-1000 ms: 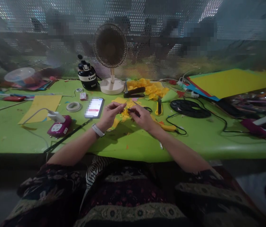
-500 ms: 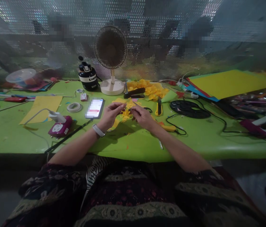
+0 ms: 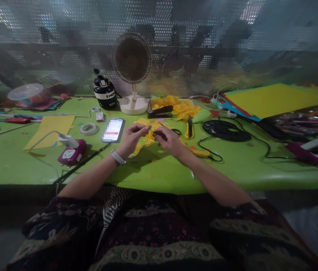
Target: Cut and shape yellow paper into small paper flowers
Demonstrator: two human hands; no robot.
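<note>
My left hand point(image 3: 134, 136), with a pale watch band at the wrist, has its thumb and finger pinched together. Close beside it, my right hand point(image 3: 169, 140) is closed, fingers curled in; whatever is between either hand's fingertips is too small to make out. Beneath both hands lie cut yellow paper pieces point(image 3: 149, 140). A thin pointed dark piece shows just above my right fingers, and a black loop point(image 3: 176, 131) is to their right. A black stapler point(image 3: 160, 111) and a yellow box cutter point(image 3: 189, 129) lie just beyond.
A lit phone point(image 3: 113, 130) and a tape roll point(image 3: 88, 129) lie left. Behind stand a fan point(image 3: 134, 104) and a dark bottle point(image 3: 105, 96), beside heaped yellow paper flowers point(image 3: 181, 108). A yellow-handled corded tool point(image 3: 201, 153) and a black palette point(image 3: 226, 130) are right.
My right fingers have curled in further and the fingertips of my two hands have drawn slightly apart. The things on the table stay where they were.
</note>
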